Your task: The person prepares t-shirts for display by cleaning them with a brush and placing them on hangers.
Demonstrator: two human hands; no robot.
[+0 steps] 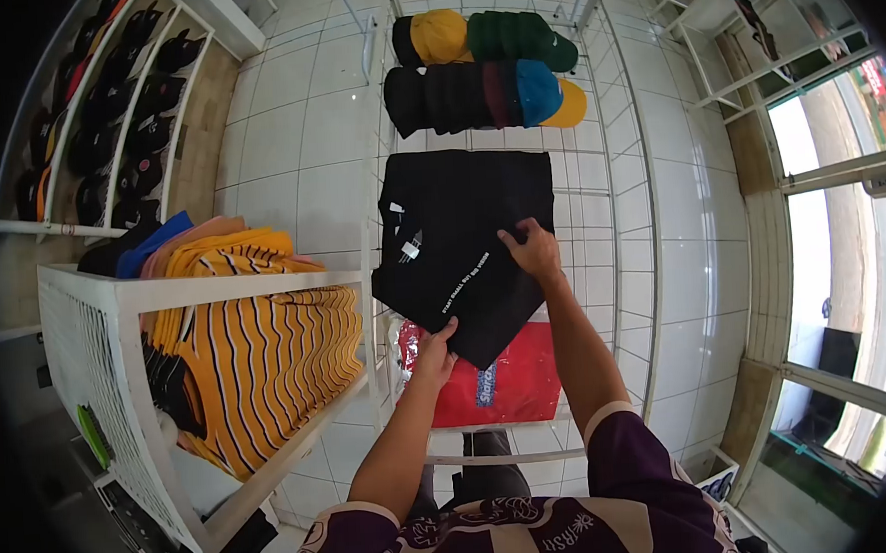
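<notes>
A black garment with small white lettering (429,207) lies spread on a wire rack, with white tags near its upper left. My left hand (435,355) grips its lower left edge, thumb on top and the other fingers partly under the cloth. Over the right part of the garment, my right hand (532,250) has thumb and index finger bent towards each other at the fabric; whether cloth is pinched between them is hard to tell. Beneath the garment's lower corner is a red item in clear plastic (523,372) with a blue label.
Two rows of stacked caps (454,98) stand beyond the garment on the wire rack (613,167). At left, a white-framed unit (243,287) holds yellow striped clothes (267,356). More caps (145,137) fill shelves at the far left. Glass panes line the right.
</notes>
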